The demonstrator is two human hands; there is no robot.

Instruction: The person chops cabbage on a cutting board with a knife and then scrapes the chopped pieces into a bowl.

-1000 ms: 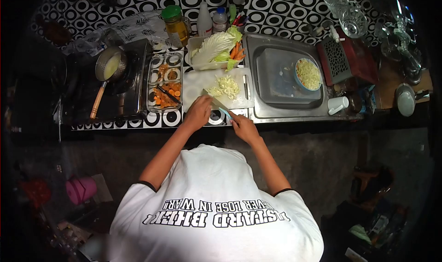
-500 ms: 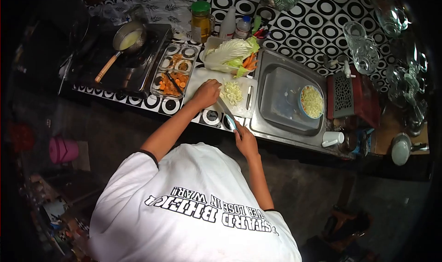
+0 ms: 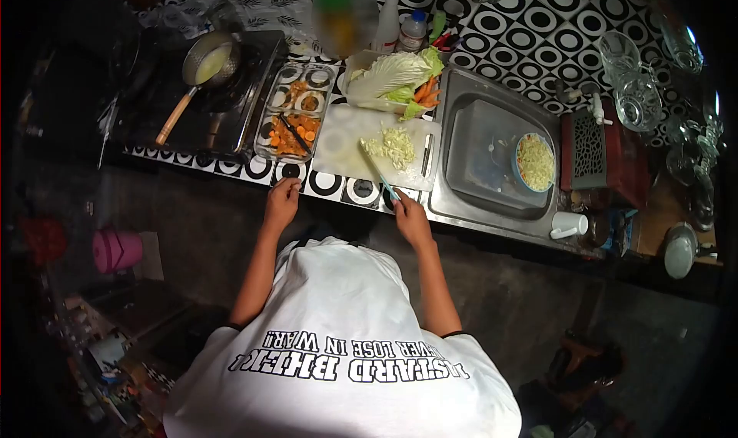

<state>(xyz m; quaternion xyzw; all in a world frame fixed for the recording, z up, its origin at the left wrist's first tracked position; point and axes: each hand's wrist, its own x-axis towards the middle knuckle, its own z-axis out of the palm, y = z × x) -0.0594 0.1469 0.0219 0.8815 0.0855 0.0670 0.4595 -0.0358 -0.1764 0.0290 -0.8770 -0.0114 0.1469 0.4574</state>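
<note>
My right hand (image 3: 412,216) grips the light blue handle of a knife (image 3: 374,165). Its blade reaches over a white cutting board (image 3: 338,142), beside the pile of shredded cabbage (image 3: 397,148). My left hand (image 3: 284,196) is off the board, in front of the counter edge, with its fingers curled in and nothing visible in them. Behind the board, a container (image 3: 367,103) holds a large piece of napa cabbage (image 3: 396,75) and several carrots (image 3: 427,93). A slim, light-coloured tool (image 3: 427,156) lies along the board's right side.
A glass dish (image 3: 266,140) of cut carrots stands left of the board. Farther left, a saucepan (image 3: 209,61) sits on the stove. To the right, a sink (image 3: 469,199) holds a bowl of shredded vegetables (image 3: 535,163). A white mug (image 3: 569,225) stands by its front corner.
My left hand has come off the board and drawn back to the counter's front edge. My right hand still holds the knife, whose blade now lies at the left of the shredded cabbage.
</note>
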